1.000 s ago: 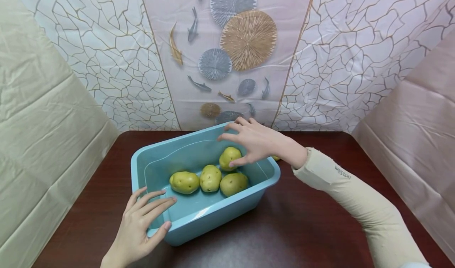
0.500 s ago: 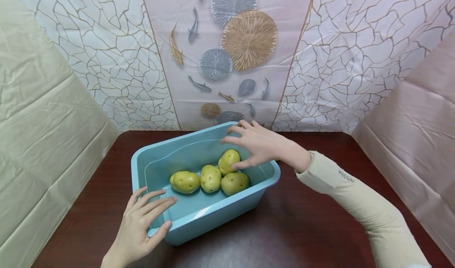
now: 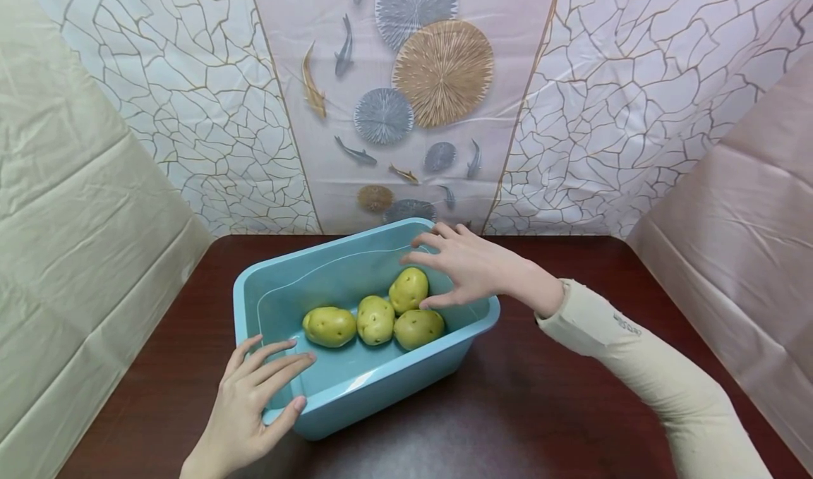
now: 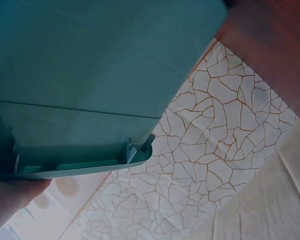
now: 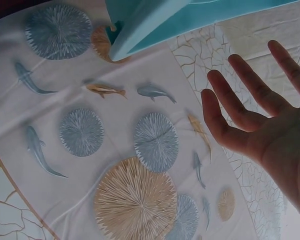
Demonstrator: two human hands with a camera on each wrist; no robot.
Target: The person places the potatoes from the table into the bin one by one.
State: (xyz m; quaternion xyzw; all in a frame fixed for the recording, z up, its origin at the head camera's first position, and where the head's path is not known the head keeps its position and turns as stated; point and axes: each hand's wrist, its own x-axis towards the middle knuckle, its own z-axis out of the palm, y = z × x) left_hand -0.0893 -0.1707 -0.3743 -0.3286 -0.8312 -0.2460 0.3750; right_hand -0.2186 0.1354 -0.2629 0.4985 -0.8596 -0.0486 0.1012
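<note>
A light blue plastic bin (image 3: 375,394) stands at an angle on the table, with several yellow-green potatoes lying on its floor. One potato (image 3: 329,326) is at the left, another (image 3: 376,320) in the middle. Toward the right end are a potato farther back (image 3: 408,290) and a darker one (image 3: 419,329) nearer the front. My left hand (image 3: 250,398) rests at the bin's near left corner, fingers extended over the rim. Over the bin's right end hovers my right hand (image 3: 466,264), fingers spread and holding nothing; the right wrist view shows the same hand (image 5: 270,117) with nothing in it.
The dark red-brown table (image 3: 559,408) extends around the bin. A patterned cloth backdrop (image 3: 571,147) rises behind it. Plain cloth walls slope up at the left (image 3: 82,253) and right (image 3: 737,232).
My right hand has drawn slightly right and toward me, away from the back potato, which has settled a little lower against the others. My left hand and the bin keep their places.
</note>
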